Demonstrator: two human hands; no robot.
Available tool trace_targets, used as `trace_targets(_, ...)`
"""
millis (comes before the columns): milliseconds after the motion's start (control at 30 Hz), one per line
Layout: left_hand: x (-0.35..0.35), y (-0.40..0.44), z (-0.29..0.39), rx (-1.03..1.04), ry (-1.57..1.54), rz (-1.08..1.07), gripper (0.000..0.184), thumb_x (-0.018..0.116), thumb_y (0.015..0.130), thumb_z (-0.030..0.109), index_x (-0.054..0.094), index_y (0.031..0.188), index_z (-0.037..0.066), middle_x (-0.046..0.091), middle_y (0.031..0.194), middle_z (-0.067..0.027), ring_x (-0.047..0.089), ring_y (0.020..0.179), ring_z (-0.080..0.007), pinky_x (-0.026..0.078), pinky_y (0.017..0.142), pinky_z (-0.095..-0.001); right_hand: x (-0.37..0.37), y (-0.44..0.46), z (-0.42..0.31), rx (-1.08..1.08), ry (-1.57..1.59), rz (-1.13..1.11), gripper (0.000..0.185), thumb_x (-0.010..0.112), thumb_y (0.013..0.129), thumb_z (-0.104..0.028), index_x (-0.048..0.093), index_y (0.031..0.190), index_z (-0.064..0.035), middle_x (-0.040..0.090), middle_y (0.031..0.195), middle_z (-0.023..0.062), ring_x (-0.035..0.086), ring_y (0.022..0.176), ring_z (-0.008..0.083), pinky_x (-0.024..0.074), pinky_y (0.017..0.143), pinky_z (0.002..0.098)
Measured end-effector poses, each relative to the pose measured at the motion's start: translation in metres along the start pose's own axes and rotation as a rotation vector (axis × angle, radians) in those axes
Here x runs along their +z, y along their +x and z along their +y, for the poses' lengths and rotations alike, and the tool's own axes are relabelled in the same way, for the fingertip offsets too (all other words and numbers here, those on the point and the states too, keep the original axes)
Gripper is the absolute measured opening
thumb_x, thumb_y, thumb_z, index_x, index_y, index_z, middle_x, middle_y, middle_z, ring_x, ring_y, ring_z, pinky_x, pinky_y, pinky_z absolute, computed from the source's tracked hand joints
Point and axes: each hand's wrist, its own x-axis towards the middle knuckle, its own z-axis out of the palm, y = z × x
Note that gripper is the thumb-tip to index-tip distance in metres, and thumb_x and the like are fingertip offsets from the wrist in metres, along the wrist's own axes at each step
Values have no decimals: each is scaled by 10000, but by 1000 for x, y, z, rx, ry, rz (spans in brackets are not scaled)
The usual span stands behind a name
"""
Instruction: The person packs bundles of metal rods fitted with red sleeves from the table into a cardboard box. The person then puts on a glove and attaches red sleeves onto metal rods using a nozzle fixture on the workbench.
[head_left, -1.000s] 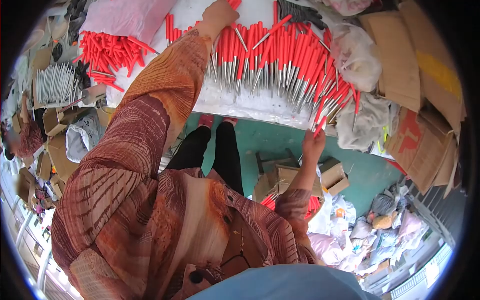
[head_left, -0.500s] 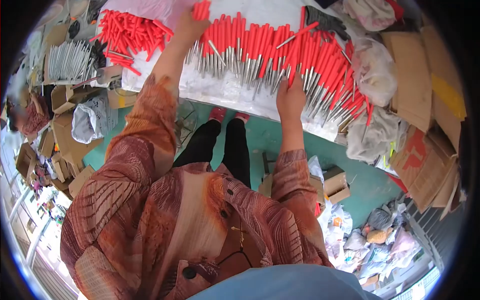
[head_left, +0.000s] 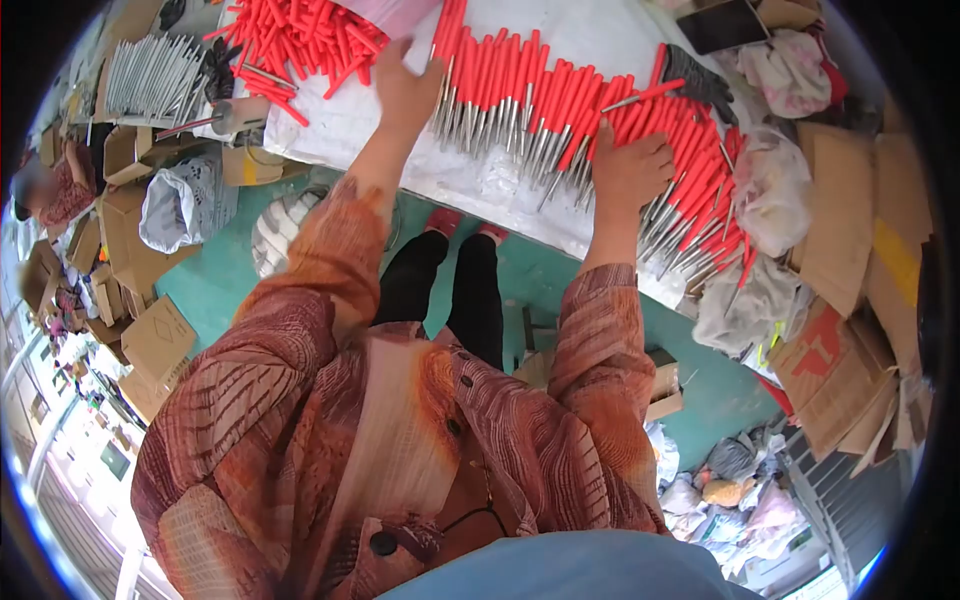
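A long row of metal rods with red sleeves (head_left: pixel 560 100) lies side by side across the white-covered table (head_left: pixel 340 135). My left hand (head_left: pixel 405 98) is at the row's left end, thumb and fingers apart, with nothing visible between them. Beyond it is a heap of loose red sleeves (head_left: pixel 310 40), partly under a pink sheet (head_left: pixel 395 15). My right hand (head_left: pixel 632 172) rests over the right half of the row, fingers spread on the rods. One red-sleeved rod (head_left: pixel 645 95) lies crosswise on top, near a dark glove (head_left: pixel 700 85).
Bare metal rods (head_left: pixel 155 78) are stacked at the far left. Plastic bags (head_left: pixel 772 190) and cardboard (head_left: pixel 840 220) crowd the right end. Open boxes (head_left: pixel 125 235) and a white sack (head_left: pixel 180 215) stand left on the green floor (head_left: pixel 480 290). Another person (head_left: pixel 65 185) is at far left.
My left hand has let go of the red sleeves it held and come down slightly. My right hand has opened from its grip on a red-sleeved rod and spread over the row.
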Motion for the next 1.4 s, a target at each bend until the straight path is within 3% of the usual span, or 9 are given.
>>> trace_targets(167,-15,2,-53,-441,-147,26,714,793,637,433,540,1060,-83,581,992,-172,568,931,-237,453,802,-324,14,4,-8,18,33,28,1009,643,664,-668,397,1212,143,497,1091,281,503,964,404,468,746,472)
trace_targets(300,20,20,-39,-597,-261,-348,702,760,668,458,541,1057,-84,630,892,-149,611,795,-217,476,720,-328,30,10,-7,57,152,52,1068,654,628,-698,385,1207,157,503,1078,299,510,940,436,435,812,516)
trace_targets(367,28,20,-35,-600,-212,-547,608,746,737,381,536,1092,-66,595,784,-47,501,621,-107,421,550,-282,31,17,-1,99,252,-165,1095,664,607,-709,371,1232,140,495,1117,307,502,994,459,411,867,531)
trace_targets(567,31,4,-12,-817,-758,-592,487,691,805,292,534,1170,9,636,1013,-77,592,877,-153,465,772,-280,25,21,-22,207,446,-343,1112,689,592,-699,332,1285,94,427,1218,333,398,1179,464,356,978,510)
trace_targets(633,25,14,2,-1139,-875,-690,468,684,817,258,528,1198,35,633,1041,-74,594,928,-162,465,822,-294,24,19,-26,242,528,-340,1121,707,586,-684,323,1286,103,399,1245,339,378,1197,451,338,998,496)
trace_targets(800,35,2,40,-768,-869,-716,562,773,733,309,555,1155,8,646,1011,-96,626,898,-172,502,784,-313,4,18,-50,287,934,-325,1101,792,562,-573,340,1257,151,429,1262,319,430,1199,387,348,1014,414)
trace_targets(967,38,-4,64,-795,-888,-716,554,801,707,233,551,1144,-1,645,1011,-95,630,887,-178,508,792,-311,26,7,-64,222,1065,-331,1100,863,552,-427,296,1316,125,528,1212,231,533,1115,297,417,961,331)
trace_targets(1133,32,-6,72,-664,-960,-823,634,811,687,191,499,1207,5,613,1083,-102,590,995,-173,468,879,-299,10,9,-58,308,1748,-610,679,796,692,-92,398,1230,20,579,1127,121,595,981,178,505,838,291)
trace_targets(1400,25,-3,89,-476,-1020,-865,751,797,645,83,416,1291,24,566,1186,-99,550,1083,-185,432,943,-323,-5,16,-47,288,1937,-696,687,776,672,3,375,1229,-26,575,1119,109,592,1003,194,512,865,321)
